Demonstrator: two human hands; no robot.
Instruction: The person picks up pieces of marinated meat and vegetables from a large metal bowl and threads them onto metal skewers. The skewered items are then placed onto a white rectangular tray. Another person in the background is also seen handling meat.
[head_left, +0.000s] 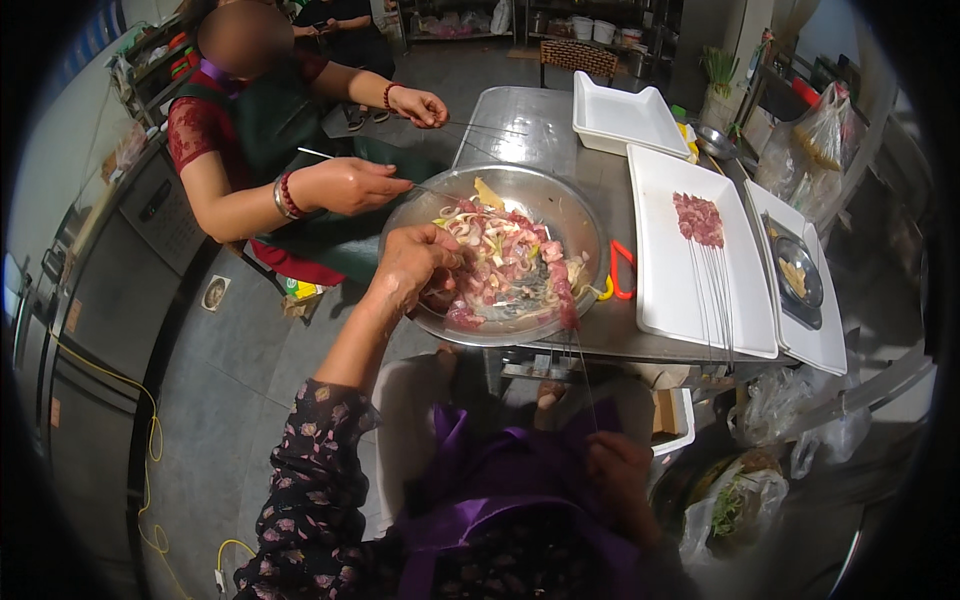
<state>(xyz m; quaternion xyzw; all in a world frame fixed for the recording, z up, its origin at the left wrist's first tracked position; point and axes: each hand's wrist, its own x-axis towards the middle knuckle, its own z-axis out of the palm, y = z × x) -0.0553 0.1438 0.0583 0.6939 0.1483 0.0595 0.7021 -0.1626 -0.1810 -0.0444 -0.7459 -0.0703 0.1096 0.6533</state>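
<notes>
A wide steel bowl (589, 217) holds chunks of raw meat (480, 277) mixed with sliced onion. At its left rim is my left hand (420, 262), fingers curled down among the meat; whether they pinch a piece is hidden. My right hand (621, 469), low near my lap, grips the end of a thin metal skewer (586, 375). Meat pieces (561, 289) threaded on that skewer lie over the bowl's right side. A bundle of finished meat skewers (699, 220) rests in a white tray (652, 300) at the right.
Across the bowl's left side a co-worker's hands (352, 186) hold thin skewers. Red-handled scissors (621, 270) lie between bowl and tray. Another white tray (630, 112) stands at the back; a further one (821, 330) holds a small metal dish (810, 274). Plastic bags (817, 157) hang at the right.
</notes>
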